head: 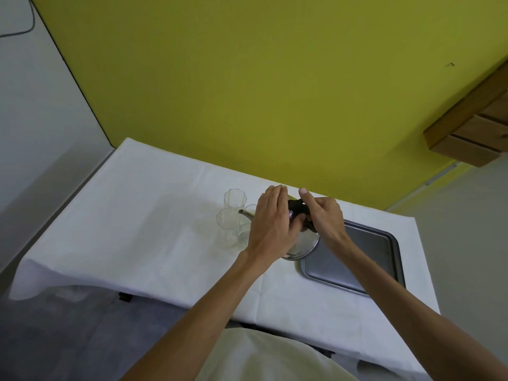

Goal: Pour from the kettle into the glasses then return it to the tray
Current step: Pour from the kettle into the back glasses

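Observation:
A steel kettle (pixel 306 244) with a black handle is tipped to the left, its base lifted toward me and its thin spout (pixel 245 212) over a clear glass. My right hand (pixel 324 215) grips the black handle. My left hand (pixel 270 224) lies flat against the kettle's lid and body, hiding most of it. Three clear glasses stand close together left of the kettle: a tall one at the back (pixel 234 198), one in front (pixel 226 228), and one mostly hidden behind the spout (pixel 247 229). The grey metal tray (pixel 382 248) lies to the right with nothing on it.
A white cloth (pixel 154 215) covers the table, which stands against a yellow-green wall. A wooden drawer unit (pixel 472 127) is mounted on the wall at the right. The table's near edge runs just past my forearms.

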